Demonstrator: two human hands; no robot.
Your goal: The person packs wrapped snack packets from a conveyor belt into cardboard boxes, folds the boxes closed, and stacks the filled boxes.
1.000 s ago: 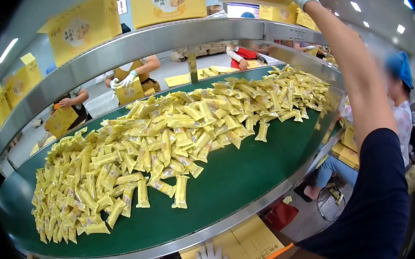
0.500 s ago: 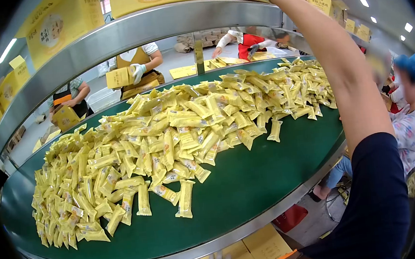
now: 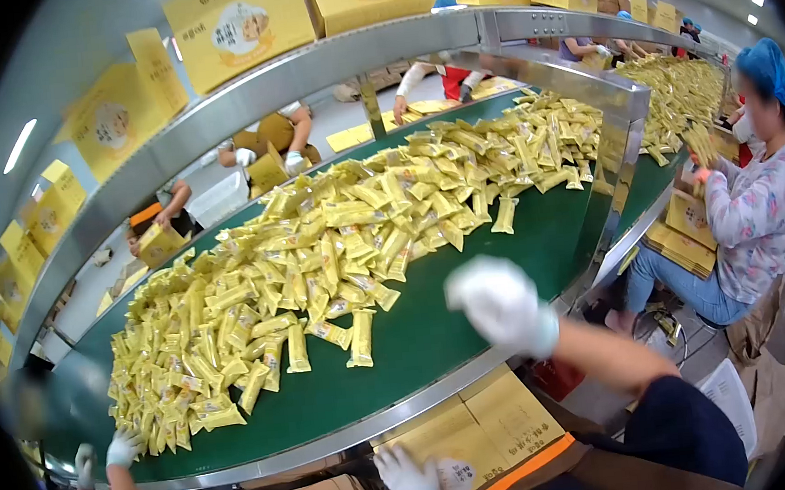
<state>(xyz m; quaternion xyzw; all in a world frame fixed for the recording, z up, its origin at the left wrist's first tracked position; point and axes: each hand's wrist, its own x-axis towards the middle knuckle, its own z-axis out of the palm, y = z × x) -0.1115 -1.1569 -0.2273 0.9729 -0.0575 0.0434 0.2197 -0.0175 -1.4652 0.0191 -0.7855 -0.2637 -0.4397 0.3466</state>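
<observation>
My left hand (image 3: 409, 479), in a white glove, lies with fingers spread on flat yellow cartons (image 3: 465, 435) at the bottom centre and holds nothing. My right hand (image 3: 501, 305), also gloved, hangs over the near edge of the green belt (image 3: 428, 335). It is blurred by motion, so its fingers cannot be made out. A long heap of yellow wrapped packets (image 3: 319, 261) covers much of the belt beyond my hands.
Yellow boxes (image 3: 238, 25) stand on the metal shelf (image 3: 320, 60) above the belt. A seated person in a blue cap (image 3: 767, 203) is at the right. A co-worker's gloved hands (image 3: 124, 448) reach the belt's lower left. Other people work across the belt.
My right hand has come down from a box on the upper shelf to above the belt. The view has shifted, and a co-worker's gloved hands have appeared at the lower left.
</observation>
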